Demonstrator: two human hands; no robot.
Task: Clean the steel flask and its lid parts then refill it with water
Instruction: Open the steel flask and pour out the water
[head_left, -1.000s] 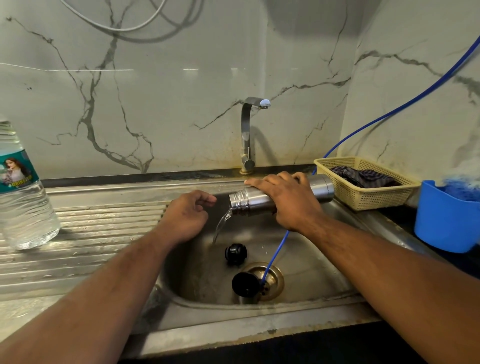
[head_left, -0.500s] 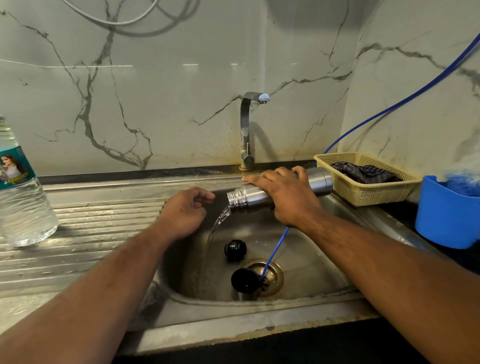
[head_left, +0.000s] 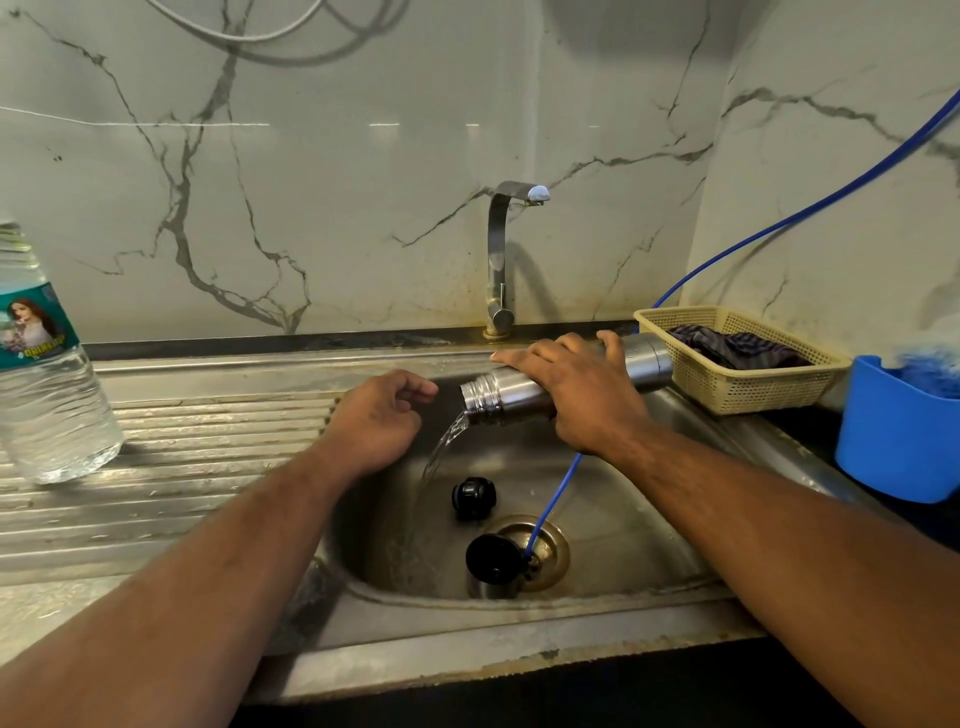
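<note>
Head | right hand grips pouring flask | left hand loosely curled | bottle label illegible

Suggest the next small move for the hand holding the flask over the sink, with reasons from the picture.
Probably tip the steel flask further, mouth down: the right hand grips it almost level over the sink, and water pours from its mouth, so it likely is not empty. The left hand is idle.
</note>
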